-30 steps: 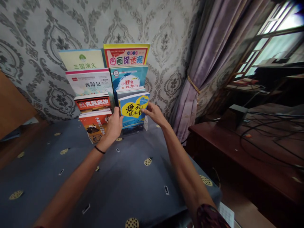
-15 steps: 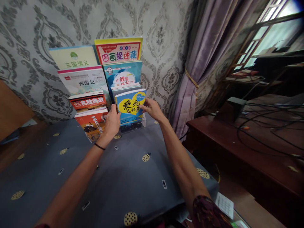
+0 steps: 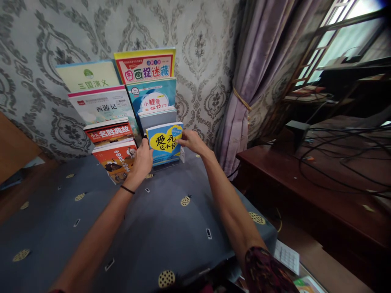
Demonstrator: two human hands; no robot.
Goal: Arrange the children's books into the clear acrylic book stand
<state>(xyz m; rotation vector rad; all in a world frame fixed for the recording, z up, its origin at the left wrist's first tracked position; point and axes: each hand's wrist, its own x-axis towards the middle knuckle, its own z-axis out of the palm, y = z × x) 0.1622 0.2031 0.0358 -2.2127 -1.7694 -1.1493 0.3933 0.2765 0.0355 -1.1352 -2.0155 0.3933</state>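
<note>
A blue book with a yellow heart (image 3: 161, 147) stands in the front right slot of a clear rack (image 3: 182, 154). My left hand (image 3: 143, 158) grips its left edge, fingers closed. On the opposite edge, my right hand (image 3: 193, 141) pinches the book between thumb and fingers. Behind it rise a grey-covered book (image 3: 159, 121), a teal book (image 3: 171, 87) and a yellow-edged red-and-pink book (image 3: 146, 65). Left of my hands stands an orange-red book (image 3: 113, 158), partly covered by my left hand.
More books fill the left column, among them a white one with a pink edge (image 3: 100, 108) and a pale green one (image 3: 88, 75). A dark tablecloth with pineapples (image 3: 171, 228) covers the table. A tied curtain (image 3: 235, 122) and a reddish desk with cables (image 3: 305, 171) are on the right.
The blue book has moved down in the rack with both hands on it, and more of the grey cover behind it shows. The view has shifted slightly.
</note>
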